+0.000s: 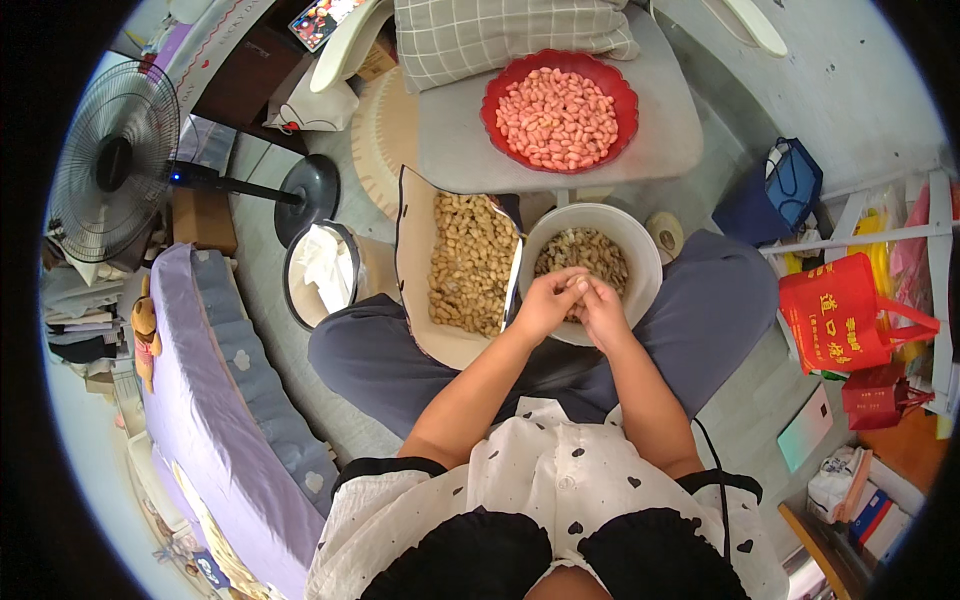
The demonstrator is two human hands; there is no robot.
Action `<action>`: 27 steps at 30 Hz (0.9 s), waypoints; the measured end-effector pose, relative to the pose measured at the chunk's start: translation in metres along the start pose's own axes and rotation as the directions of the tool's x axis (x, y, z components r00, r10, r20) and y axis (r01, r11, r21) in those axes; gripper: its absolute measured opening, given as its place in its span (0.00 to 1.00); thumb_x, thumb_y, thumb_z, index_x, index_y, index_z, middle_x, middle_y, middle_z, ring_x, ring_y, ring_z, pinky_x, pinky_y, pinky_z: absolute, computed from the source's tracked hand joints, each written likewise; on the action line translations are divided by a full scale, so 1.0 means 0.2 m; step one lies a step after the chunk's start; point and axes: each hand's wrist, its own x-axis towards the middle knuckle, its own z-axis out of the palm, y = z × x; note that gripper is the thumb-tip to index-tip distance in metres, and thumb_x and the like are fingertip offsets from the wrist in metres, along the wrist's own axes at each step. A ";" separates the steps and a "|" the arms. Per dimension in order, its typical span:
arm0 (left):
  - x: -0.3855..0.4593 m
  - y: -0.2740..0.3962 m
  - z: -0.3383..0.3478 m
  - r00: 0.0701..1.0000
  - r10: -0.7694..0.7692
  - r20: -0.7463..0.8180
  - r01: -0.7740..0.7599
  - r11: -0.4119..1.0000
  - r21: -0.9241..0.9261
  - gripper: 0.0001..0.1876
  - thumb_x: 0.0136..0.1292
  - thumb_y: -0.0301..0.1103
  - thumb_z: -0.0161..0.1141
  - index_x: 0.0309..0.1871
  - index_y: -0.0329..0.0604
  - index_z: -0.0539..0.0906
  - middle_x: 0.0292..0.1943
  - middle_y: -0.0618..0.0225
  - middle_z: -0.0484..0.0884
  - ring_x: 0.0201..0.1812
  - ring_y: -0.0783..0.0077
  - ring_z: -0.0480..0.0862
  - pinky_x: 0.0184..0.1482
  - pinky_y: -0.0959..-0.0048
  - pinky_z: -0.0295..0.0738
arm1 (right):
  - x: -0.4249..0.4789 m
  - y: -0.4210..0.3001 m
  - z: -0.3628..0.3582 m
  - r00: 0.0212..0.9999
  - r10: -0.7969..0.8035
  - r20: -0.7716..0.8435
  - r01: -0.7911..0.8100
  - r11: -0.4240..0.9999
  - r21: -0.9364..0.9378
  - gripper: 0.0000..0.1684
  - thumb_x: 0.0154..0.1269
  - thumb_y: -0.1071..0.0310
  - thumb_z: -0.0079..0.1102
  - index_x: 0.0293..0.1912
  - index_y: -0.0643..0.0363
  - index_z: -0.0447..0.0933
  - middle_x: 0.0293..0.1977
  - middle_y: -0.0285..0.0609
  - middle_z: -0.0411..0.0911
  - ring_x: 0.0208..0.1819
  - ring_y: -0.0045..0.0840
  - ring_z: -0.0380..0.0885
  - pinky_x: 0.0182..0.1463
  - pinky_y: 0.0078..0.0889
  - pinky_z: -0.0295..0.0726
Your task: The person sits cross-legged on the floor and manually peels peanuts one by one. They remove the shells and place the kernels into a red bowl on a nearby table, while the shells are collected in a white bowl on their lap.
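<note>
My left hand and my right hand meet at the fingertips over the near part of a white plastic bucket. Something small, perhaps a peanut, is pinched between them, mostly hidden by the fingers. Peanut shells lie in the bucket. To its left, an open fabric bag holds many unshelled peanuts. Beyond, on a grey chair seat, a red scalloped bowl is heaped with pink shelled peanuts.
A waste bin with a white liner stands left of my knee, a standing fan farther left. A bed runs along the left. On the right are a blue bag, a red bag and a shelf rack.
</note>
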 end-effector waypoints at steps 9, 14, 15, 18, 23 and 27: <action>0.02 -0.05 0.03 0.995 -0.084 -0.049 0.079 0.992 -0.098 0.17 0.63 0.34 0.57 0.52 0.33 0.75 0.35 0.69 0.80 0.29 0.83 0.73 0.30 0.82 0.68 | 0.00 0.04 -0.02 0.998 0.005 -0.055 -0.008 0.999 -0.042 0.13 0.72 0.62 0.39 0.41 0.58 0.71 0.34 0.33 0.72 0.33 0.16 0.70 0.36 0.21 0.71; 0.01 -0.02 0.02 0.993 -0.087 -0.074 0.071 0.979 -0.189 0.16 0.63 0.34 0.56 0.52 0.34 0.76 0.37 0.67 0.79 0.32 0.80 0.74 0.32 0.79 0.71 | 0.00 0.00 0.01 0.997 0.072 -0.012 -0.070 0.994 0.089 0.15 0.72 0.60 0.39 0.45 0.58 0.71 0.37 0.34 0.74 0.36 0.17 0.72 0.37 0.20 0.72; 0.01 -0.01 0.03 0.994 -0.048 -0.103 0.027 0.979 -0.204 0.16 0.64 0.33 0.56 0.51 0.34 0.76 0.36 0.67 0.79 0.33 0.80 0.74 0.33 0.78 0.71 | 0.00 -0.03 0.03 0.997 0.067 -0.031 -0.065 0.996 0.062 0.15 0.72 0.60 0.39 0.46 0.58 0.71 0.36 0.34 0.73 0.36 0.16 0.72 0.37 0.20 0.71; 0.01 0.02 0.03 0.992 0.006 -0.130 -0.034 0.977 -0.209 0.14 0.65 0.33 0.55 0.50 0.35 0.77 0.34 0.68 0.78 0.33 0.78 0.74 0.35 0.76 0.71 | -0.01 -0.08 0.06 0.998 0.027 -0.048 -0.028 1.000 -0.011 0.16 0.72 0.59 0.40 0.48 0.59 0.71 0.35 0.33 0.73 0.35 0.15 0.71 0.35 0.18 0.70; 0.02 0.00 -0.06 0.996 -0.093 0.016 0.094 0.991 -0.091 0.15 0.66 0.36 0.52 0.48 0.33 0.77 0.28 0.71 0.75 0.29 0.79 0.73 0.34 0.76 0.70 | -0.01 -0.08 0.05 1.000 -0.017 0.011 0.017 0.999 -0.038 0.18 0.72 0.60 0.38 0.53 0.59 0.69 0.36 0.33 0.74 0.33 0.15 0.71 0.34 0.19 0.69; 0.03 -0.03 -0.04 0.993 -0.056 -0.100 0.041 0.989 -0.145 0.15 0.67 0.37 0.50 0.48 0.33 0.77 0.27 0.72 0.75 0.26 0.79 0.72 0.32 0.77 0.70 | -0.01 -0.09 0.05 1.000 -0.027 0.013 0.027 0.999 0.021 0.17 0.72 0.61 0.39 0.50 0.61 0.70 0.31 0.34 0.73 0.30 0.16 0.70 0.32 0.18 0.68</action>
